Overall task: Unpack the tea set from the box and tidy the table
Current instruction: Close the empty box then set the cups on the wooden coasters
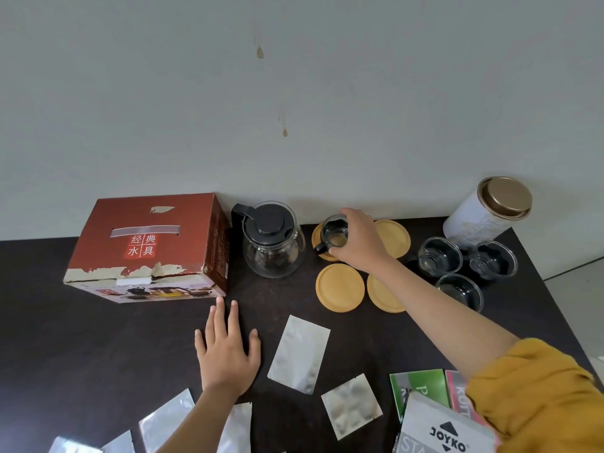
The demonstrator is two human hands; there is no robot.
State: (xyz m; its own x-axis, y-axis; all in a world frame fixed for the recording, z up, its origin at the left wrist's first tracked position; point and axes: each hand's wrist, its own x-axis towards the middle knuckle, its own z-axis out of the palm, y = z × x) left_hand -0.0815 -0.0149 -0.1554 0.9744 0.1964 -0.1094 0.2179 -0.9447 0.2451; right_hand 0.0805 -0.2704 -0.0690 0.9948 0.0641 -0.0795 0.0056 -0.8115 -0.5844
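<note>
The red tea-set box (147, 246) stands shut at the back left of the dark table (81, 338). Beside it is a glass teapot (273, 243) with a black lid. My right hand (361, 241) grips a small glass cup (333, 235) with a black handle, just over a wooden coaster (316, 238) at the back. Three more wooden coasters (340, 287) lie around it. Three glass cups (439, 256) stand to the right. My left hand (227, 351) rests flat on the table, fingers spread, holding nothing.
A white tin (483, 217) with a gold lid leans at the back right. Several silver foil pouches (299, 353) lie along the front. Green and pink packets (421, 387) and a Joyko pack (447, 429) lie at the front right. A wall runs behind the table.
</note>
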